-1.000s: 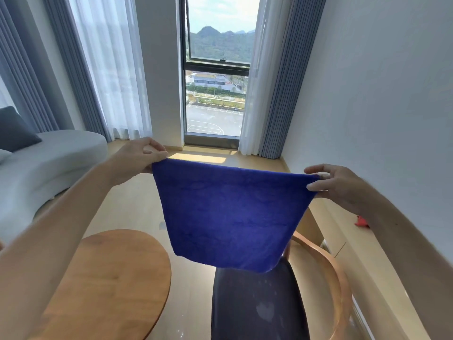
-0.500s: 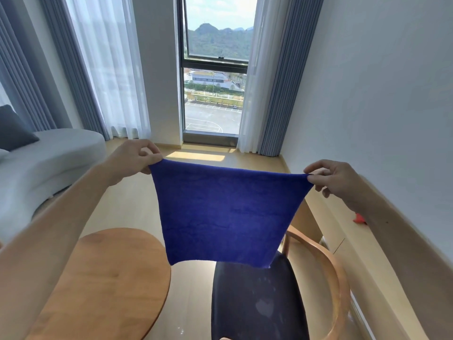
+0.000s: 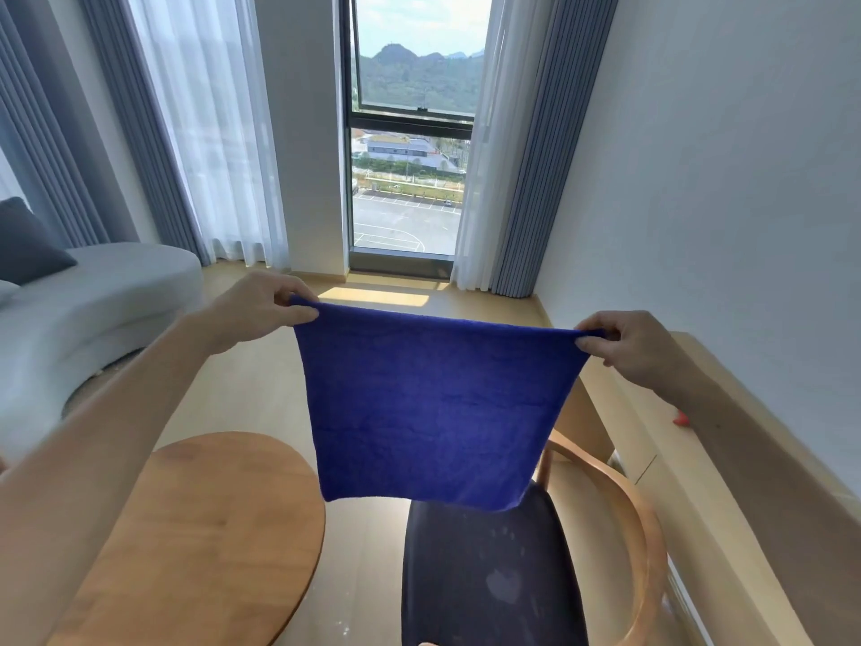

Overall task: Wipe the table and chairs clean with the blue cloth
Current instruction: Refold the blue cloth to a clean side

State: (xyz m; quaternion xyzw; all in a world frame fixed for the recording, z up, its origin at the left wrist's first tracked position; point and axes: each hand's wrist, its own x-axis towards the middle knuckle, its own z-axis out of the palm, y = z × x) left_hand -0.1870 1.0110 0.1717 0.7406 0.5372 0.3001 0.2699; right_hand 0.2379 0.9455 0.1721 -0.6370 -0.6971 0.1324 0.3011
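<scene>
Pale wooden flooring (image 3: 242, 394) runs back to a tall window (image 3: 410, 132) flanked by sheer white curtains (image 3: 219, 132) and grey-blue drapes (image 3: 536, 156); outside lie a car park, low buildings and green hills. A light grey sofa (image 3: 93, 310) with a dark cushion (image 3: 28, 244) curves along the left edge, and a white wall (image 3: 722, 179) closes the right side above a long wooden ledge (image 3: 727, 459). A small red object (image 3: 681, 418) sits on that ledge, too hidden by the forearm to identify.

From the head view, a round wooden counter (image 3: 200, 543) fills the lower left. Just to its right stands a chair (image 3: 494, 575) with a dark upholstered seat and a curved wooden armrest; faint pale marks show on the seat fabric.

The blue cloth (image 3: 433, 407) hangs in the air, stretched flat between both hands — its lower edge dangling above the back of the chair seat, touching neither chair nor counter as far as can be told. The left hand (image 3: 261, 310) pinches the cloth's upper left corner between thumb and curled fingers. The right hand (image 3: 629, 347) pinches the upper right corner the same way, fingers folded over the top edge. Both forearms are bare and extended forward.
</scene>
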